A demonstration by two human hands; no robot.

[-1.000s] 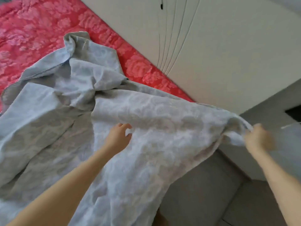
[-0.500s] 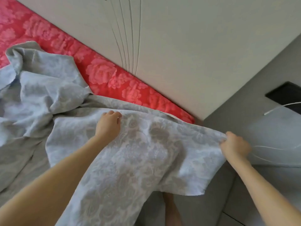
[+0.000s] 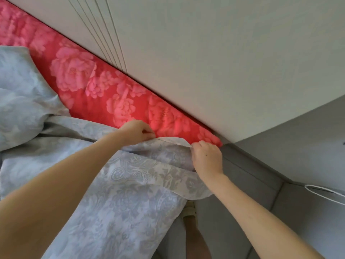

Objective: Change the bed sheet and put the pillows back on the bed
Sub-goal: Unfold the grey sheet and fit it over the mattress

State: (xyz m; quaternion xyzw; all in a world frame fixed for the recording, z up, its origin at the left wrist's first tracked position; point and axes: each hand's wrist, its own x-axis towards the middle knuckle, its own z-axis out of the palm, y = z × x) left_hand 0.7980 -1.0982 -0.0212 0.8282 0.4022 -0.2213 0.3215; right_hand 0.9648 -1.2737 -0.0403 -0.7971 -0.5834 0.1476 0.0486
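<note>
A pale grey-blue patterned bed sheet (image 3: 119, 193) lies rumpled over a red floral mattress cover (image 3: 104, 96), which shows as a strip along the wall. My left hand (image 3: 137, 132) pinches the sheet's far edge near the mattress corner. My right hand (image 3: 207, 158) grips the same edge a little to the right, at the corner of the bed. The sheet's lower part hangs off the bed's side toward me. No pillow is in view.
A pale wall (image 3: 205, 53) with vertical grooves runs right behind the bed. A grey upholstered bed frame (image 3: 248, 171) borders the corner at right. A white cable (image 3: 324, 191) loops at the far right. A foot in a sandal (image 3: 189, 210) stands on the grey floor.
Both hands carried the sheet's edge forward toward the wall and came closer together at the mattress corner. The view swung in toward that corner.
</note>
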